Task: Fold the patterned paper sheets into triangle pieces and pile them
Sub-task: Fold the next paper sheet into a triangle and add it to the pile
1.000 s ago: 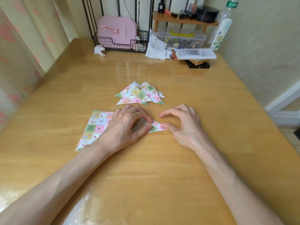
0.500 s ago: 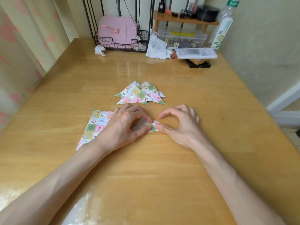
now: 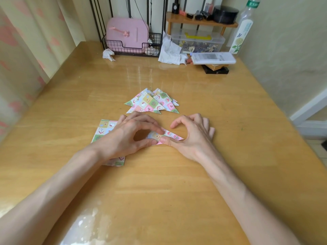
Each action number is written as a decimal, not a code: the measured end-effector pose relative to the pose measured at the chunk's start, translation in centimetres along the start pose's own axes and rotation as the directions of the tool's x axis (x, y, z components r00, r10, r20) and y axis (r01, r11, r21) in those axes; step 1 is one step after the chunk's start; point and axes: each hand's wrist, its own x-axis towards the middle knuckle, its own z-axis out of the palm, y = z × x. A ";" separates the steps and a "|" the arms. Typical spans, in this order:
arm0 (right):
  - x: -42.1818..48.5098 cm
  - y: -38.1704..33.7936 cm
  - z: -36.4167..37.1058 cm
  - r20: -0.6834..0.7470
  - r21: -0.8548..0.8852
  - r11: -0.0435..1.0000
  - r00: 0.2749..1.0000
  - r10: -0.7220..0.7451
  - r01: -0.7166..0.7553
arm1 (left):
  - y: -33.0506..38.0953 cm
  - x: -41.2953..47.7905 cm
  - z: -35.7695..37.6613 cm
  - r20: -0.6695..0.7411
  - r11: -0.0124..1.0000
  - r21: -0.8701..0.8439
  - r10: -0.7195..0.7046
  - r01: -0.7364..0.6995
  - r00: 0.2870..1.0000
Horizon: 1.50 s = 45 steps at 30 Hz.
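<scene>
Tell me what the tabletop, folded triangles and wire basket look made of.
Tabletop: looks like wood or wood veneer under a glossy clear coat; grain lines and window glare show.
Folded triangles: thin printed paper, matte, with crisp creases.
Wire basket: probably black-coated metal wire, going by its thin, rigid grid.

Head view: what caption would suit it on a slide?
Left hand pinches a patterned paper, right hand presses it flat; folded triangles piled beyond.
</scene>
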 end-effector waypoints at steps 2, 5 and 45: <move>0.0 -0.1 0.2 -0.003 -0.025 1.000 1.000 -0.007 0.006 | -0.2 0.0 -0.2 0.024 1.000 -0.008 0.002 -0.002 1.000; 0.0 -0.1 0.2 0.003 -0.025 1.000 1.000 -0.003 0.003 | -0.3 0.0 -0.4 0.045 1.000 -0.013 0.009 -0.009 0.999; -0.6 -2.3 0.2 0.071 0.121 0.972 0.975 -0.210 0.201 | -2.1 -0.9 -2.1 0.120 0.996 -0.083 -0.009 0.019 0.993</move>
